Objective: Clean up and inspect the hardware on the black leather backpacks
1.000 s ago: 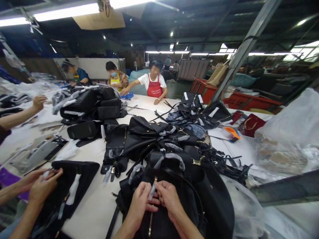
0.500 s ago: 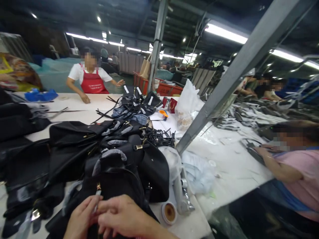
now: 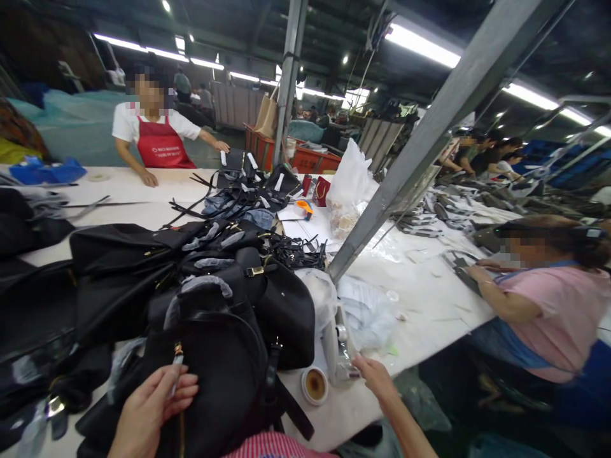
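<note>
A black backpack (image 3: 214,362) lies before me, its front zipper running down the middle. My left hand (image 3: 155,404) pinches the zipper pull (image 3: 178,357), which has a clear wrapping around it. Off to the right, my right hand (image 3: 375,376) has its thumb and finger closed at the front end of a tape dispenser (image 3: 340,350), where shiny clear tape (image 3: 347,367) shows. How much tape lies between those fingers is hard to see. A round white tub with brown content (image 3: 314,386) stands between the backpack and the dispenser.
More black bags (image 3: 119,273) crowd the left of the white table (image 3: 420,280). A slanted metal post (image 3: 405,172) rises beyond the dispenser, beside plastic bags (image 3: 365,312). One co-worker in a red apron (image 3: 165,143) stands opposite; another in a pink top (image 3: 554,299) works at right.
My right hand has left the zipper pull and moved right to the tape dispenser. My left hand still holds the pull. The view has shifted slightly to the right.
</note>
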`<state>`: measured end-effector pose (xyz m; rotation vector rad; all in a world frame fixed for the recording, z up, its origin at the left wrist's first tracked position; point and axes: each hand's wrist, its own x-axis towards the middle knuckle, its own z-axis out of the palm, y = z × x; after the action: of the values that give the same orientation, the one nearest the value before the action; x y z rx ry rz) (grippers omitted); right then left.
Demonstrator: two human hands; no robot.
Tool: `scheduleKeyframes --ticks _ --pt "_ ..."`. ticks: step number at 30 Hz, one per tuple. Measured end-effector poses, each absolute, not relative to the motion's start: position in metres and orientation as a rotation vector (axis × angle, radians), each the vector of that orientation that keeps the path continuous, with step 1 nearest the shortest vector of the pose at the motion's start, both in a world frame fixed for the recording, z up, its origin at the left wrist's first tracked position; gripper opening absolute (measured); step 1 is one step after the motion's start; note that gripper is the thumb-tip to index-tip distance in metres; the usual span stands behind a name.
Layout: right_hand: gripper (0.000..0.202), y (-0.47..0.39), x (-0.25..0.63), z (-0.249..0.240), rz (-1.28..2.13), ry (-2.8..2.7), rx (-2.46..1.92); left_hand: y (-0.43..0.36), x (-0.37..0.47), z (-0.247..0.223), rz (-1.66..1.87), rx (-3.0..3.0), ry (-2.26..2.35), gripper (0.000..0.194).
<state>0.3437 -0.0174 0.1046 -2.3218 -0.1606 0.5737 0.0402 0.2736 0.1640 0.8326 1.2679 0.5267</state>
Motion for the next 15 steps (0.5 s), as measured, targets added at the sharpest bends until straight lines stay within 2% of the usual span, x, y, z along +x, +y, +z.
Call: scheduleKeyframes --ticks 9,15 --pt "0.029 -0.017 0.339 0.098 0.589 -0.15 -2.315 0.273 0.037 0.159 0.567 0.844 1.263 0.037" --pt "0.028 -0.042 0.325 0.096 0.567 -0.182 -2.479 0.274 0.037 0.154 0.572 0.87 1.24 0.045"
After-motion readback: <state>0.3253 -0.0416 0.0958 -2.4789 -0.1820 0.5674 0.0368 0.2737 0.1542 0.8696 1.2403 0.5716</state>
